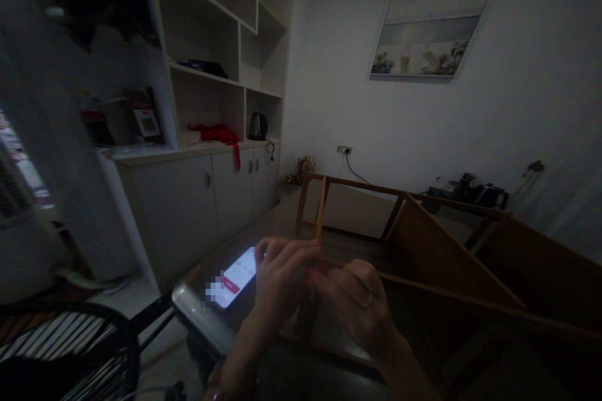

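Observation:
A brown wooden shelf frame (446, 301) lies on its side on the table in front of me. My left hand (285, 272) is at the frame's near left end, its fingers bent over the wood where a slim bar (320, 210) meets it. Close beside it, my right hand (360, 304) is closed, thumb and forefinger pinched together near the left fingertips. A ring shows on one right finger. Whatever the pinch holds is too dark and small to make out. Just left of my left hand lies a lit phone (242, 272) with a timer on its screen.
A black woven chair (66, 344) stands at the lower left. White cabinets (183, 200) with open shelves line the left wall, holding a kettle (258, 126) and red cloth (216, 133). Dark objects (489, 194) sit beyond the frame at right. A cord (356, 170) hangs from a wall socket.

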